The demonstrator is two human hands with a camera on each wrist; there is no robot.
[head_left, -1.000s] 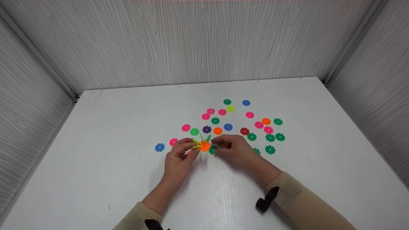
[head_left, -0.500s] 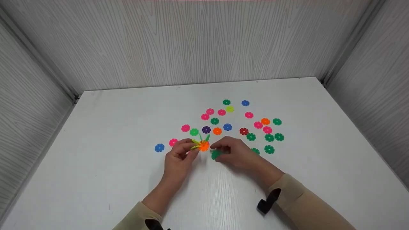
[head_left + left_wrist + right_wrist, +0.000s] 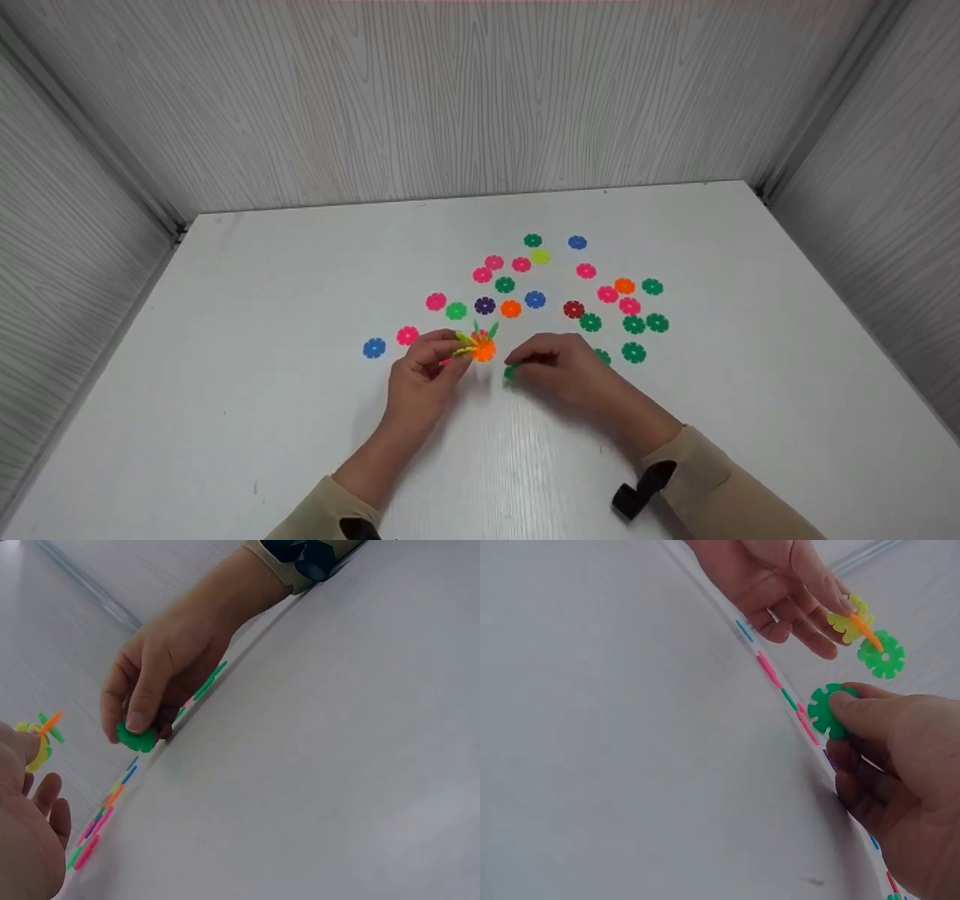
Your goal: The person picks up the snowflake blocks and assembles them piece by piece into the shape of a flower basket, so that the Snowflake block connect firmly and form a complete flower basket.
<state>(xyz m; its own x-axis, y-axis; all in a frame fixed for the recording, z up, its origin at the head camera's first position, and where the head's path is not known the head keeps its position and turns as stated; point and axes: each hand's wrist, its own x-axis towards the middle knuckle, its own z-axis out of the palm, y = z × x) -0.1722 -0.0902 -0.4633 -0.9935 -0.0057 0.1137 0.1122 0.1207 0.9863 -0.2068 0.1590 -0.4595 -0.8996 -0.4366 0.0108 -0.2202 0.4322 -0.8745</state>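
My left hand (image 3: 418, 379) pinches a joined piece made of notched, flower-shaped plastic discs. An orange disc (image 3: 484, 349) faces up in the head view; edge-on in the right wrist view, it links a yellow disc (image 3: 843, 628) and a light green disc (image 3: 892, 664). To the right, a little apart from that piece, my right hand (image 3: 566, 367) holds a single green notched disc (image 3: 821, 711) between thumb and fingers, above the table. In the left wrist view this green disc (image 3: 135, 739) lies under the thumb. My left fingers hide part of the joined piece.
Several loose discs lie flat on the white table (image 3: 262, 300), among them a blue disc (image 3: 374, 347), a dark purple disc (image 3: 485, 305) and a dark red disc (image 3: 574, 309). More green discs, such as a green disc (image 3: 634, 352), lie right of my right hand. Panelled walls enclose the table.
My right hand has drawn the green disc away from beside the orange one, toward me and slightly right, tilting it. My left hand stays nearly in place with the joined piece.
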